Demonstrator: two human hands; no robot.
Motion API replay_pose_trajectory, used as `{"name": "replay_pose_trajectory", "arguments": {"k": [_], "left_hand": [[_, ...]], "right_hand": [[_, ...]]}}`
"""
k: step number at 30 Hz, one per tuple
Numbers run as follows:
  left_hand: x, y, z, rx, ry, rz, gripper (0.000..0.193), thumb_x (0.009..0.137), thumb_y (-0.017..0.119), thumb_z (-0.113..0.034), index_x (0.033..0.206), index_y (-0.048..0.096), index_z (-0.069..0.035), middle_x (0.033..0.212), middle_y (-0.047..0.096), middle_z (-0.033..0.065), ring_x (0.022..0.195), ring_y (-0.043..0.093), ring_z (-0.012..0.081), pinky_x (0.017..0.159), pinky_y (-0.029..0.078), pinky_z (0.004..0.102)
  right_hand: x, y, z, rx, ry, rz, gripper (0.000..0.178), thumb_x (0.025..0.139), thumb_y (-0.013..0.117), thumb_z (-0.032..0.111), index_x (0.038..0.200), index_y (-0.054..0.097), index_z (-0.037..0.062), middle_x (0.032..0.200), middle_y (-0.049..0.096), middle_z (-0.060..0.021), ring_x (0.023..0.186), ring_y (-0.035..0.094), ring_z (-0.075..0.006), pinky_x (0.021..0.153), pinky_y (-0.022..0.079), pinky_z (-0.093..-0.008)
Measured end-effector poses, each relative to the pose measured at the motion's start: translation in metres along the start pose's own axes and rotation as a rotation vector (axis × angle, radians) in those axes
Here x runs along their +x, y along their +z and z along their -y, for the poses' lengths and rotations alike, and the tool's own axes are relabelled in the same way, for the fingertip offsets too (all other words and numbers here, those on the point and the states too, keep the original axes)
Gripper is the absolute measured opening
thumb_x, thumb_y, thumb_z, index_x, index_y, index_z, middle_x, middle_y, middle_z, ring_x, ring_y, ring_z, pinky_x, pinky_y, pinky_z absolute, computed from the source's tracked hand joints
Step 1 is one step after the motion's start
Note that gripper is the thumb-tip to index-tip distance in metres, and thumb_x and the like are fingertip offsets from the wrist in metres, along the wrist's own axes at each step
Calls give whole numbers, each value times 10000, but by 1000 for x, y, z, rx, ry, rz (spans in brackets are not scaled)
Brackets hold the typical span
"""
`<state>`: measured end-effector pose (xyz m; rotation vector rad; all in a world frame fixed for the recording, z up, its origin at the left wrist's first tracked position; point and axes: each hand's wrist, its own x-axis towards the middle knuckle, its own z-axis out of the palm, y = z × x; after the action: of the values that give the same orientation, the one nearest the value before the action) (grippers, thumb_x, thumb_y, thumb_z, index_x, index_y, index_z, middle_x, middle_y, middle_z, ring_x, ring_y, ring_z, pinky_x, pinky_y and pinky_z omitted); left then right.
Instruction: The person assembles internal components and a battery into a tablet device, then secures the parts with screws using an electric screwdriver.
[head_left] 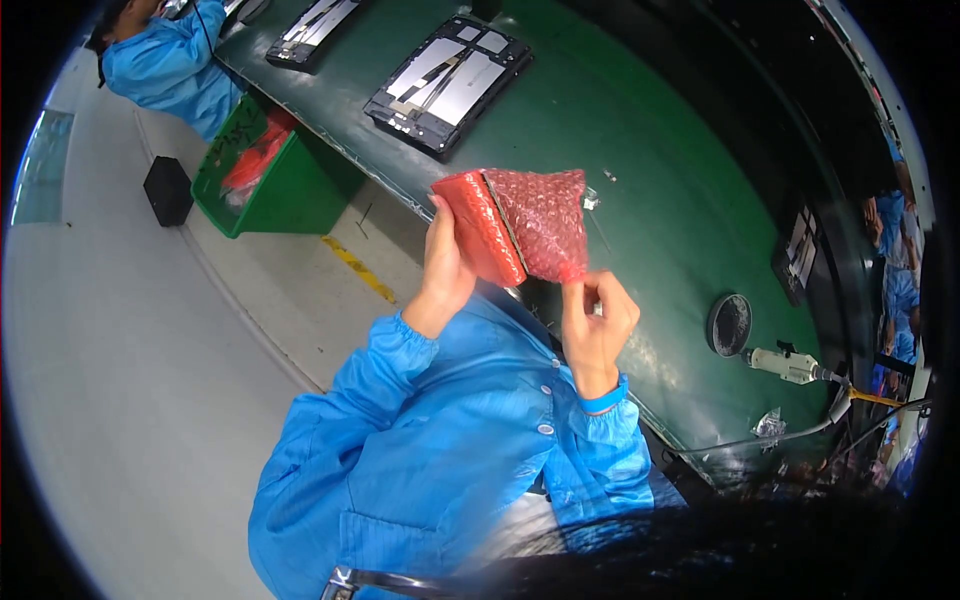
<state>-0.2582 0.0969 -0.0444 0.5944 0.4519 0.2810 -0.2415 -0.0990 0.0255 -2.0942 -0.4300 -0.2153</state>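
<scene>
My left hand [444, 262] grips the left side of a red bubble-wrap bag [545, 215], held up over the table's near edge. The bag's left part [478, 228] is stretched taut and smooth, and a thin dark edge runs across its middle; what lies inside I cannot make out. Loose and crinkled, the right part hangs toward my right hand [598, 325], which pinches its lower right corner between thumb and fingers. A blue band circles my right wrist.
On the green table [640, 130] lie an opened tablet [449, 82], a second one [312, 30], a round dark dish [729, 325] and a pale electric screwdriver [785, 365] with a cable. A green bin [270, 190] stands at left, near a co-worker in blue [165, 75].
</scene>
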Motion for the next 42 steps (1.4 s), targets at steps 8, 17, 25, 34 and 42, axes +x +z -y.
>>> {"name": "replay_pose_trajectory", "arguments": {"k": [8, 17, 25, 34, 42], "left_hand": [[-4, 11, 3, -24, 28, 48, 703, 1045, 380, -637, 1488, 452, -96, 1455, 554, 96, 1317, 552, 230, 1121, 453, 409], [20, 21, 17, 221, 204, 6, 575, 1099, 368, -546, 1422, 506, -92, 1337, 612, 84, 1217, 599, 177, 1072, 471, 366], [29, 49, -22, 126, 76, 101, 417, 1075, 575, -309, 1403, 521, -58, 1304, 636, 76, 1155, 639, 176, 1003, 530, 357], [52, 41, 20, 16, 213, -148, 404, 1052, 622, -199, 1401, 501, -35, 1322, 615, 84, 1153, 612, 157, 989, 511, 330], [57, 53, 39, 228, 295, -209, 555, 1107, 504, -243, 1558, 251, -40, 1479, 463, 143, 1326, 498, 231, 1105, 417, 387]], "right_hand": [[16, 12, 29, 555, 81, -36, 511, 959, 666, 102, 1423, 510, -44, 1361, 574, -163, 1230, 579, -216, 1064, 454, -362], [43, 65, 15, 638, 361, 177, 314, 1025, 646, 120, 1300, 628, -29, 1133, 711, -65, 985, 641, -112, 873, 530, -279], [123, 58, 13, 557, 288, 326, 240, 1027, 657, 174, 1130, 712, -35, 941, 710, -3, 847, 597, -51, 742, 493, -225], [149, 79, -26, -52, -281, -284, 541, 832, 847, 260, 1237, 654, -44, 1031, 647, -161, 934, 638, -312, 835, 515, -429], [129, 81, -31, -6, -20, 184, 498, 785, 875, 237, 1130, 712, -83, 1062, 709, -242, 929, 705, -362, 829, 554, -409]]}}
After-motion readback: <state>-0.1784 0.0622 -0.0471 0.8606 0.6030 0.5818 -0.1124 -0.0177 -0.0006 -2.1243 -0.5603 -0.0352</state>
